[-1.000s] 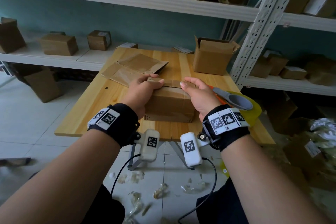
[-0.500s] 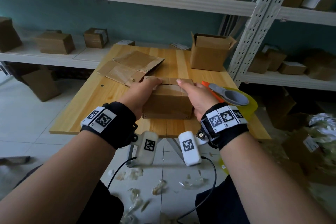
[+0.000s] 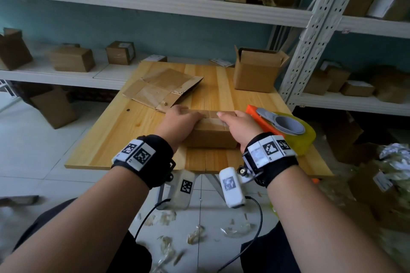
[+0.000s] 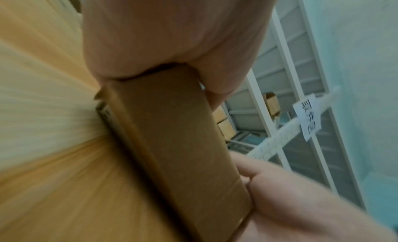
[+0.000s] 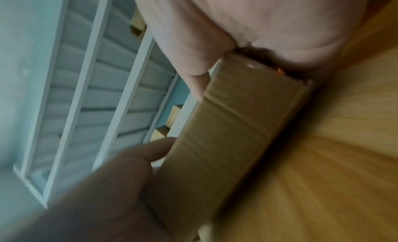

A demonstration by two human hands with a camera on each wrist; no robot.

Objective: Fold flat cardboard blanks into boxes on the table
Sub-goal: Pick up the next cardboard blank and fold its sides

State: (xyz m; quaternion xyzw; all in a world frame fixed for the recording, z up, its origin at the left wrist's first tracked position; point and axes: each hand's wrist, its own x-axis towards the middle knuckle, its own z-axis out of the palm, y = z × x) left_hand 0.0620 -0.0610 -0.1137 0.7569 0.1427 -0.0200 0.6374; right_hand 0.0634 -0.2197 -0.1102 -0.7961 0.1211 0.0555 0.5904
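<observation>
A small brown cardboard box (image 3: pixel 210 137) stands on the wooden table (image 3: pixel 124 139) near its front edge, its top flaps folded down. My left hand (image 3: pixel 180 121) grips its left end and my right hand (image 3: pixel 236 125) grips its right end, both thumbs lying on the top flaps. The left wrist view shows the box's side (image 4: pixel 178 143) under my left palm (image 4: pixel 161 33), with the right hand's fingers (image 4: pixel 280 186) at the far end. The right wrist view mirrors this: the box (image 5: pixel 226 135) is under my right hand (image 5: pixel 258 24). Flat cardboard blanks (image 3: pixel 162 88) lie behind the box, to the left.
An open-topped cardboard box (image 3: pixel 257 71) stands at the table's back right. A tape dispenser (image 3: pixel 284 126) with an orange body and yellow roll lies just right of my right hand. Shelves with more boxes surround the table. Tape scraps litter the floor.
Both hands keep their hold on the box's ends and press its top flaps a little flatter. The box stays in about the same place on the table.
</observation>
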